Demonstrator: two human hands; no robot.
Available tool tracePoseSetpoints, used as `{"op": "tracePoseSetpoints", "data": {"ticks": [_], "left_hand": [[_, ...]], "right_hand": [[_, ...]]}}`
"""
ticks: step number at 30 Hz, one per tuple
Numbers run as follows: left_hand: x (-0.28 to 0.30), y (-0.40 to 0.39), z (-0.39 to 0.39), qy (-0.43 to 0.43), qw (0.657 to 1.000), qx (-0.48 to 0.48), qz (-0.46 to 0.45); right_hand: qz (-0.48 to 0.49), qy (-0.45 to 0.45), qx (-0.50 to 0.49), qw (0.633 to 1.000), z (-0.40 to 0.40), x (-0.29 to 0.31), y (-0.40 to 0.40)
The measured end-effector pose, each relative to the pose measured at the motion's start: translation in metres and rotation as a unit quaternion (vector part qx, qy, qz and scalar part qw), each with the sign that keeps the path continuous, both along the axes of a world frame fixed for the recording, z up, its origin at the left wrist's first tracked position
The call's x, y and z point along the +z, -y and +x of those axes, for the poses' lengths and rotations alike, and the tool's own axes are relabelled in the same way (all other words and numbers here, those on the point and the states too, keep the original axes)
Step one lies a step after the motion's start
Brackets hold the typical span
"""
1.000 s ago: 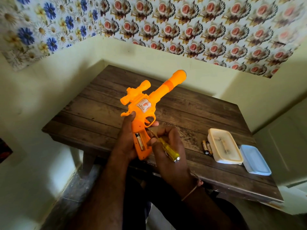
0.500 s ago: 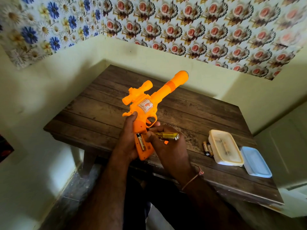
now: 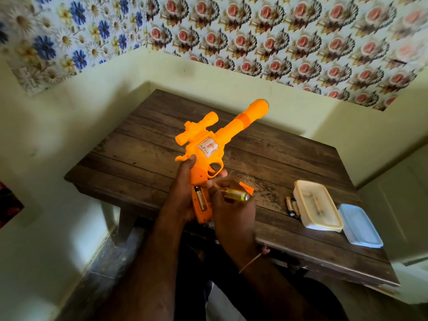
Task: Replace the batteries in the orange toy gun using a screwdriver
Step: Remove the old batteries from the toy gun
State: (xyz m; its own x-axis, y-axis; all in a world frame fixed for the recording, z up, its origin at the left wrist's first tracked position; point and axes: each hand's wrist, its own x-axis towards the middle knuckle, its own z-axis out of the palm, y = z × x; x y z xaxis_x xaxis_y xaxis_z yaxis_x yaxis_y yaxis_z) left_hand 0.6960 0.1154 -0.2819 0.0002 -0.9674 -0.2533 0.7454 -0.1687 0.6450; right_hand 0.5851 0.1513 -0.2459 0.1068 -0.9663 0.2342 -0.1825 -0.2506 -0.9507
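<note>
Left hand (image 3: 183,195) gripped the toy gun (image 3: 208,154) above the table (image 3: 143,156), grip compartment open w/ a battery (image 3: 200,198) inside. Right hand (image 3: 229,205) held the screwdriver (image 3: 235,195) + prob the cover (image 3: 247,188). Next imo: pry the old cell out, swap in the spare batteries (image 3: 292,206).

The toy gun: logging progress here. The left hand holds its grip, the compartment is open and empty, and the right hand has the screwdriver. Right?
Not quite. In the head view the open compartment of the toy gun still holds a battery. The left hand does hold the grip, and the right hand the screwdriver.
</note>
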Motion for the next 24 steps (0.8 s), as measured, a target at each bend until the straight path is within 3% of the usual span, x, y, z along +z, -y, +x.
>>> {"op": "tracePoseSetpoints", "data": {"ticks": [3, 8, 17, 24], "left_hand": [[-0.003, 0.0, -0.002, -0.002, 1.0, 0.004, -0.012], [-0.004, -0.003, -0.002, 0.006, 0.999, 0.006, -0.04], [-0.006, 0.0, -0.003, 0.073, 0.997, -0.008, -0.035], [-0.006, 0.001, -0.004, 0.012, 0.999, 0.033, -0.037]], "right_hand": [[-0.031, -0.113, 0.039, 0.992, -0.005, 0.016, 0.014], [-0.043, -0.216, 0.107, 0.97, -0.005, 0.035, 0.034], [-0.031, -0.245, 0.159, 0.956, -0.004, 0.062, 0.06], [-0.04, -0.187, 0.166, 0.967, -0.01, 0.061, 0.052]]}}
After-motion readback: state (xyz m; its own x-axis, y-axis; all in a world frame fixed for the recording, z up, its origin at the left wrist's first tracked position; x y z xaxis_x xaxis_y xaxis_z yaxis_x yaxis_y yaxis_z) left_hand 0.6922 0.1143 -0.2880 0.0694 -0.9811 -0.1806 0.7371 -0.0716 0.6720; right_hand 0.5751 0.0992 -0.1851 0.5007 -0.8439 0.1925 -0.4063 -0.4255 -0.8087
